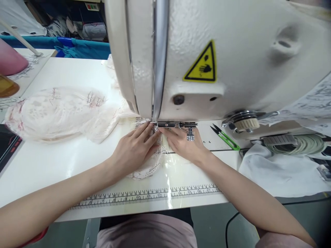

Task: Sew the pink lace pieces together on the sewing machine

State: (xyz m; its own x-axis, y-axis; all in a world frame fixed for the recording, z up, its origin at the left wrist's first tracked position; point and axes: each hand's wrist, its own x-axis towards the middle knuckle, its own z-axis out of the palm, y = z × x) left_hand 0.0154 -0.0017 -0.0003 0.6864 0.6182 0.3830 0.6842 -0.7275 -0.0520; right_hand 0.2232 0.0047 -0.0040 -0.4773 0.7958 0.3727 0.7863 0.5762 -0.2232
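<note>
A sewing machine (191,69) fills the upper middle and right, its presser foot area just beyond my fingertips. My left hand (137,146) lies flat with fingers stretched over a piece of white lace fabric (148,168). Close by, my right hand (184,143) rests at the lace's right edge, fingers extended toward the needle area and partly hidden behind a metal attachment (178,124). The lace lies beneath the left hand and runs up under the machine head, where the needle is hidden. Its curved lower edge shows dark red stitching.
More sheer white fabric with red threads (57,113) lies to the left. Green thread snips (224,137) rest right of the needle area. A printed ruler (144,197) runs along the front edge. White cloth (279,172) lies at right; a pink thread cone (11,58) stands far left.
</note>
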